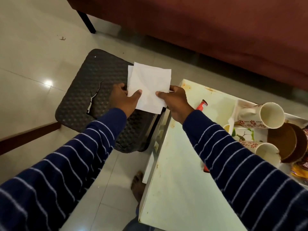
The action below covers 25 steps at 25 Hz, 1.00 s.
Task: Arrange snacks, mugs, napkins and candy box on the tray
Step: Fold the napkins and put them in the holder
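Both hands pinch white napkins (148, 87) mid-frame, above a black stool (93, 90).
Left hand (124, 99) and right hand (176, 100) grip opposite edges; floral mugs (263, 117) lie on the tray (236, 105), right, on a white table (175, 180).

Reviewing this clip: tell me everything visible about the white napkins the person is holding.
The napkins are plain white, thin, soft-looking paper, folded roughly square, at least two layers slightly fanned so a second corner peeks out at the upper left. They are held in the air, fairly flat and a bit skewed, above the dark textured stool beside the white table. The left hand pinches the lower left edge, the right hand the lower right, thumbs on top.
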### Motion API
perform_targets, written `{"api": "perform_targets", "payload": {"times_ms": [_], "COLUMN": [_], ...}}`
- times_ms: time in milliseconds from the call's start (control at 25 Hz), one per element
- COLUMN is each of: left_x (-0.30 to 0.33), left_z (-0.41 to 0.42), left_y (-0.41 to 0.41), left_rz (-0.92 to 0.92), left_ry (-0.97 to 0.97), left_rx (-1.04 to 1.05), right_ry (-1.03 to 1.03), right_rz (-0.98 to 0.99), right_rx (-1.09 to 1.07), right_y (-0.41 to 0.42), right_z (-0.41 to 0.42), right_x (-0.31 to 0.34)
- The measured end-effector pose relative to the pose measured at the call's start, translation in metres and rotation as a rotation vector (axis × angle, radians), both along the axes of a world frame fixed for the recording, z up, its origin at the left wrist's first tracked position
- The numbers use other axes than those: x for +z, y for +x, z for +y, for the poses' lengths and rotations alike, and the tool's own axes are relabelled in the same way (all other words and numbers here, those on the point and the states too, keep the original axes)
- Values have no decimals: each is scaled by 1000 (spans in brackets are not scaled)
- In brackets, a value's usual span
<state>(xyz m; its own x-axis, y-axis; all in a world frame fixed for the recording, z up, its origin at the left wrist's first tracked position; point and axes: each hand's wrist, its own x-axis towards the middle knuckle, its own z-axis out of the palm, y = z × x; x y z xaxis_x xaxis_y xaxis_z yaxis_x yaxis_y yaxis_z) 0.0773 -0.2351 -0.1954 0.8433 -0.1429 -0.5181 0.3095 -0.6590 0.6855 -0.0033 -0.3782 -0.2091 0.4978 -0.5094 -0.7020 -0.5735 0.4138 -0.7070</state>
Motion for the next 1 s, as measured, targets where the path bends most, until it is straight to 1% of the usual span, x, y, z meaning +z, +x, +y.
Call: {"api": "perform_targets", "payload": {"times_ms": [80, 160, 240, 280, 320, 400, 440, 480, 560, 720, 880, 1000], "left_x": [0, 3, 12, 18, 22, 29, 33, 37, 43, 51, 68, 78], "left_z": [-1, 2, 8, 12, 17, 24, 26, 24, 17, -5, -39, -63], "left_y": [-1, -7, -21, -31, -42, -67, -81, -97, -129, -179, -219, -252], "left_rz": [72, 159, 259, 321, 400, 645, 774, 869, 941, 958, 919, 861], "left_ry": [-57, -122, -196, -261, -365, -630, -734, -783, -752, -611, -540, -462], "left_rx": [23, 13, -7, -9, 7, 107, 163, 180, 115, -36, -241, -323], "right_ry": [26, 25, 87, 135, 182, 268, 307, 335, 341, 278, 136, 37], "right_rz": [-19, -44, -79, -101, -122, -161, -185, -206, -212, -166, -180, -146], "right_rx": [-14, 38, 73, 70, 58, 19, -1, -13, 3, 88, 199, 256], "right_y": [-6, -17, -37, -50, -63, -95, -113, -132, -171, -245, -307, -349], "right_z": [1, 0, -2, -5, -7, -12, -15, -18, -25, -41, -52, -59], "right_x": [2, 9, 18, 24, 29, 39, 45, 49, 59, 76, 100, 119]}}
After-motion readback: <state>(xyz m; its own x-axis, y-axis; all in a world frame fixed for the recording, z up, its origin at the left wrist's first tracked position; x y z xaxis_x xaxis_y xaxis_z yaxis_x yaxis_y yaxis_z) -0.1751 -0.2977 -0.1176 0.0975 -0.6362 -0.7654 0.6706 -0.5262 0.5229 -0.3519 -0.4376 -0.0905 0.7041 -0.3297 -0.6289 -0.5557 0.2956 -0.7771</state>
